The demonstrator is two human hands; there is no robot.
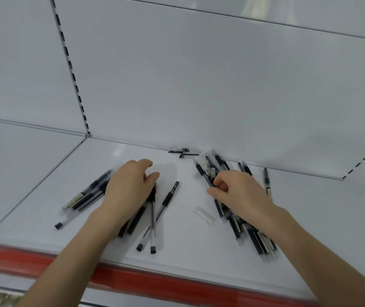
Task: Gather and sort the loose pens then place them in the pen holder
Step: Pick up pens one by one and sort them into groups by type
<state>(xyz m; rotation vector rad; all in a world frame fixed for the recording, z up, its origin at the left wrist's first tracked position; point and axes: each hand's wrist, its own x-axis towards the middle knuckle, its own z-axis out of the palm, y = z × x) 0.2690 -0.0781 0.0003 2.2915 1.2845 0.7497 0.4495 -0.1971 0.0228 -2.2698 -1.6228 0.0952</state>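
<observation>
On my feed the pen bundle lies on the right side of the shelf, running from near the back edge down towards the front. My right hand sits on its upper half with the fingers curled in and closed around several of the barrels, while the lower ends stick out past the wrist. Just right of that hand a single pen lies apart, pointing towards the back. My left hand is palm down over the fanned pens in the middle. Its fingers are loosely bent and spread, resting on top rather than gripping, and the capped ends splay out below the palm towards the front edge. Further left, touching the side of that hand, a left cluster of pens lies slanted. Between my two hands a clear cap lies on its own on the bare shelf. At the back, close to the rear edge, lie two black caps. A red strip runs along the shelf's front lip. Behind everything stands the pale back panel, with a slotted upright at the left.
</observation>
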